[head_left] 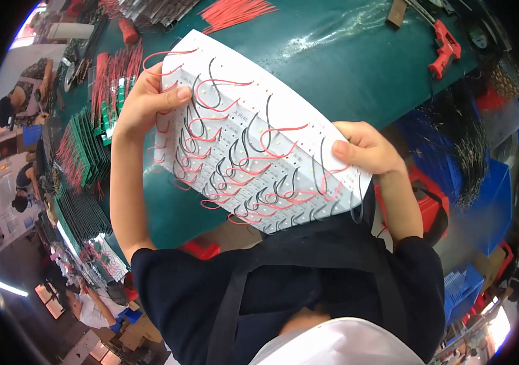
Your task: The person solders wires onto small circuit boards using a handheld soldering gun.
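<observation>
Both hands hold up a fanned stack of white circuit boards (283, 115), with short red and black wires standing out in rows. My left hand (147, 103) grips the upper left end, its thumb pressed on the top face and the fingers hidden behind. At the right end my right hand (366, 148) clasps the stack in the same way, thumb on top near the corner. The stack is tilted over the front of the green table (332, 42), close to my dark apron (314, 249). Small yellowish components dot the boards.
Green boards with red wires (83, 152) stand in rows at the left. A bundle of red wires (235, 13) lies at the table's far side. A red glue gun (445, 50) rests at the far right. Blue crates (463, 289) and a red stool (420, 204) are on the right.
</observation>
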Demonstrator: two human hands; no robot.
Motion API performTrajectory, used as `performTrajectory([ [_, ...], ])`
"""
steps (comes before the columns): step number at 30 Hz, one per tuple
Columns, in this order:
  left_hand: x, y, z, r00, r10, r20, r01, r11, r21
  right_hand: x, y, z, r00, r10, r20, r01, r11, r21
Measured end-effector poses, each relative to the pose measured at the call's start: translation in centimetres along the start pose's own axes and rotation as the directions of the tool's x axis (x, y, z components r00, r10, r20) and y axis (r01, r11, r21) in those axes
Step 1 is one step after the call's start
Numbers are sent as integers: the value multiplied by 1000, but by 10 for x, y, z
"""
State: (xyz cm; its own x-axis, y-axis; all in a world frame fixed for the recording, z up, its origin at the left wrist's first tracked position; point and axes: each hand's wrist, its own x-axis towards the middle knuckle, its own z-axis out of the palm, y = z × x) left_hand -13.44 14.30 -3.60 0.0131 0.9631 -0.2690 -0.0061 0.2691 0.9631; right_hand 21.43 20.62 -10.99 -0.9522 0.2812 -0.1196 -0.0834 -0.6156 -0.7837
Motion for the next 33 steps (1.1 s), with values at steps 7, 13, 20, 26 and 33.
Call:
performTrajectory([
  [7,10,5,8,991,-131,-36,135,979,152,4,-22,10,925,-335,-179,-37,390,-920],
  [13,-1,-6,-14,992,-121,22,120,992,42,-2,-34,19,971,-131,-202,-14,805,-593],
  [20,3,1,-10,980,-51,191,46,998,33,19,38,-7,991,110,76,-133,879,458],
  [26,0,10,-24,969,56,242,-65,997,29,17,4,0,956,-67,-285,17,985,-174],
  [33,21,-6,-23,987,-143,75,127,974,185,53,-129,-68,743,-575,-342,-32,481,-876],
])
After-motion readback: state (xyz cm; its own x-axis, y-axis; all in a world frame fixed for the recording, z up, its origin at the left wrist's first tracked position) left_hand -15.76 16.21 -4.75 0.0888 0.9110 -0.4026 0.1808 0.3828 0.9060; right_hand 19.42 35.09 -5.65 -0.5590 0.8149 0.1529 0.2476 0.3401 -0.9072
